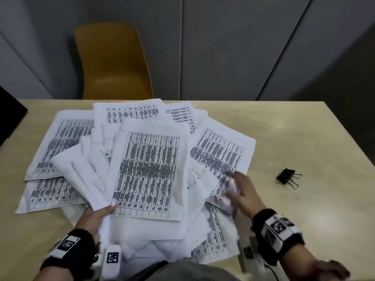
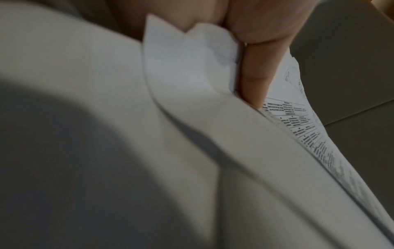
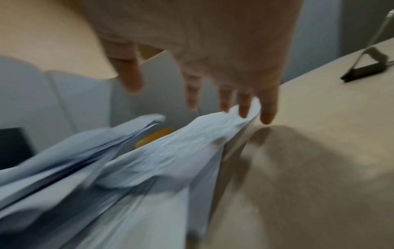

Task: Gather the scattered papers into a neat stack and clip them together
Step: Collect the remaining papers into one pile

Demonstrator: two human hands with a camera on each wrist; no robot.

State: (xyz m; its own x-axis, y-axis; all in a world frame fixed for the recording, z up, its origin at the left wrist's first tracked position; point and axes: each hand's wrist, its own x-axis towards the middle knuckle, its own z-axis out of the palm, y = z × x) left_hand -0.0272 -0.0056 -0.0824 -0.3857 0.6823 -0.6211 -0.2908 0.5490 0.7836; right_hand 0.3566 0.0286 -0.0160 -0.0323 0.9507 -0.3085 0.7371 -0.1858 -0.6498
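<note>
Our left thumb [image 1: 111, 206] presses down on top of a printed sheet [image 1: 147, 175], and the other fingers of our left hand [image 1: 95, 217] are tucked under it, so we pinch a bunch of sheets near the front edge of the desk [image 1: 300, 138]. In the left wrist view, a finger [image 2: 254, 74] lies against the white edges of the sheets we hold.

The fingers [image 3: 267, 107] of our right hand [image 1: 242, 191] are spread wide and straight. They reach over the right side of the paper pile. The fingertips are just at the edge of a lifted sheet, but the picture is blurry, so we cannot tell if they touch it.

The papers [image 1: 67, 142] are not neat. They lie spread out like a fan across the middle of the desk, from the left side to past the middle, and some reach the back edge. Many overlap. Most show tables of black print, and some show blank white backs.

The black clip [image 1: 288, 177] lies on the bare desk near the right edge, well apart from the papers and from both hands. Its wire handles point toward the right edge.

Behind the back edge of the desk stands a yellow chair [image 1: 113, 61]. A dark thing [image 1: 10, 116] sits at the back left corner.
</note>
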